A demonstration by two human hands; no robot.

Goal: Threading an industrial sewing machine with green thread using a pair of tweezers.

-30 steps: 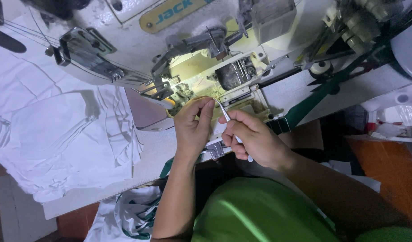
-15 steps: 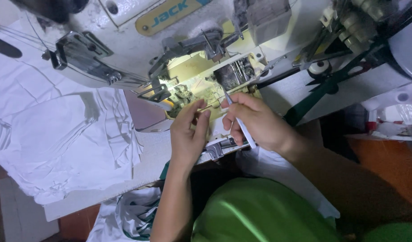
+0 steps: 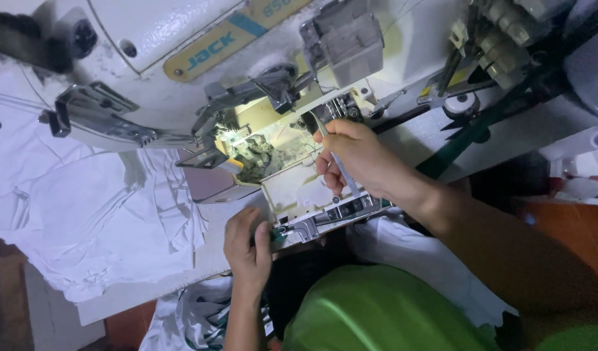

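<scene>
Slim metal tweezers (image 3: 341, 170) are pinched in the right hand (image 3: 351, 159), tips poking into the lit, open needle area of a white sewing machine (image 3: 182, 78). The left hand (image 3: 247, 244) grips the machine's swung-open front cover (image 3: 312, 224). White fabric (image 3: 84, 221) lies heaped on the counter (image 3: 208, 260) nearby.

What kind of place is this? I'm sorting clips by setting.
Probably a garment sewing workshop: an industrial sewing machine with its cover open, white fabric heaped beside it, and tweezers in the right hand.
</scene>
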